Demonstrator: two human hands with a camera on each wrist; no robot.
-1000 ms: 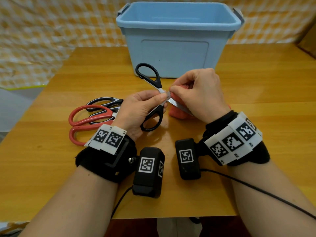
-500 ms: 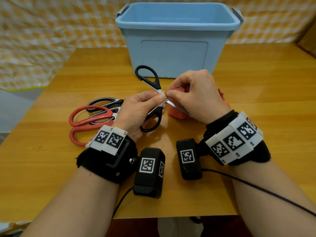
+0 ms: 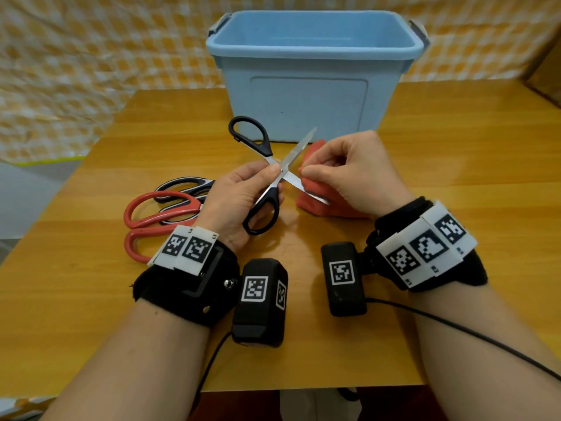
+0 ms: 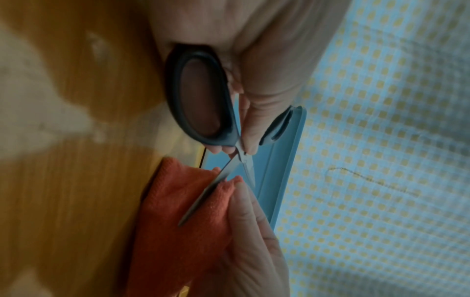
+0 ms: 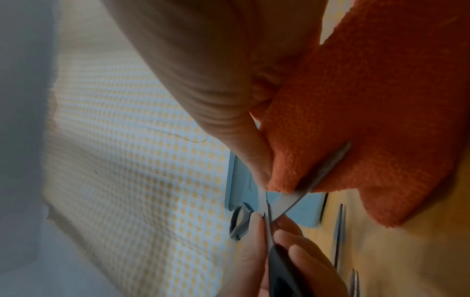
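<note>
Black-handled scissors (image 3: 261, 208) are held up over the wooden table (image 3: 455, 177), blades spread in an X. My left hand (image 3: 264, 175) grips them near the pivot, thumb on top. One blade (image 3: 299, 147) points up toward the bin. The other blade (image 4: 203, 195) lies against a folded orange cloth (image 3: 323, 202). My right hand (image 3: 306, 171) pinches the cloth's edge against that blade. In the right wrist view, the cloth (image 5: 381, 100) hangs below my fingers with the blade (image 5: 287, 203) crossing its edge.
A light blue plastic bin (image 3: 306, 107) stands just behind the hands. Red-handled scissors (image 3: 158, 208) and black-and-white scissors (image 3: 182, 185) lie on the table left of my left hand. A checked cloth backdrop hangs behind the table.
The scissor blades have swung apart, one now sticking up toward the bin. My right hand has shifted right, off the pivot, and pinches the cloth on the lower blade.
</note>
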